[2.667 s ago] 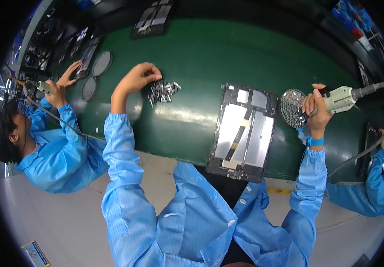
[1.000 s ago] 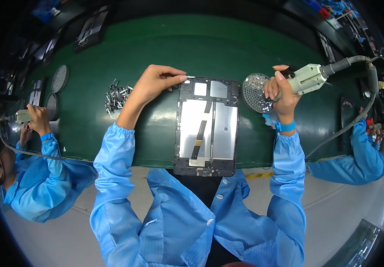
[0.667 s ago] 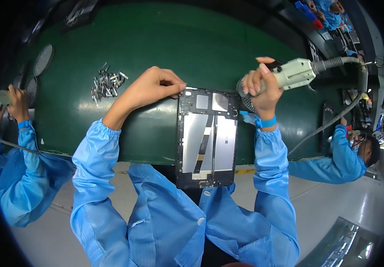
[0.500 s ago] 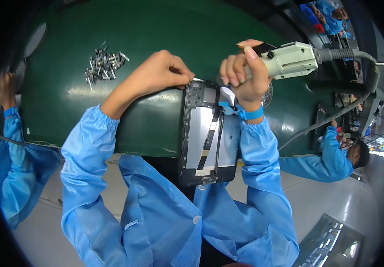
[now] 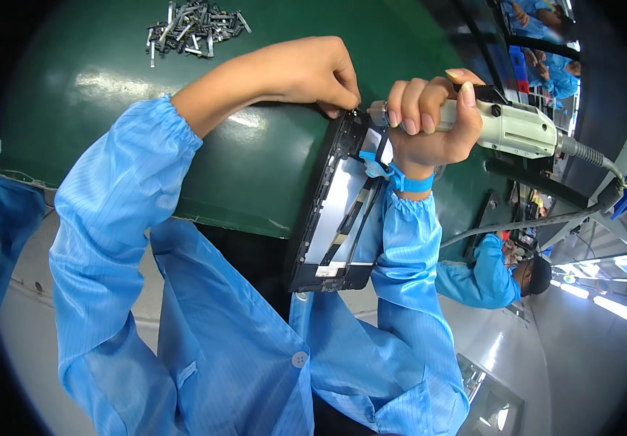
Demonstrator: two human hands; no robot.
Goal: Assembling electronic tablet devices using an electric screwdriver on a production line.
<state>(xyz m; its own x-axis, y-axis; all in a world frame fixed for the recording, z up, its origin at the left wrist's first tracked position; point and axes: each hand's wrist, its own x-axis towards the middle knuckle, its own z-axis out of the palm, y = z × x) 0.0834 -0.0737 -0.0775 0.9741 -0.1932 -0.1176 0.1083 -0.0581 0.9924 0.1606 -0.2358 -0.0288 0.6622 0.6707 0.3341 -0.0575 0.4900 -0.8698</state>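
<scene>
A tablet with its inside laid bare, a black frame around a silver plate with ribbon cables, lies tilted across the table's near edge, its lower end over my lap. My right hand is wrapped round a pale electric screwdriver, held nearly level. The tool's tip points left at the tablet's far edge. Beside that tip, my left hand pinches at the far left corner of the tablet; what lies between its fingertips is hidden. A blue wrist strap circles my right wrist, its loose end over the tablet.
On the green table, a pile of small metal and black parts lies at the far left. A grey cable runs along the right side. A co-worker in blue sits to the right, by a dark tray of items.
The screwdriver has come down and left, its tip now at the tablet's far edge beside my left fingers. The tablet leans more, and the whole view has shifted.
</scene>
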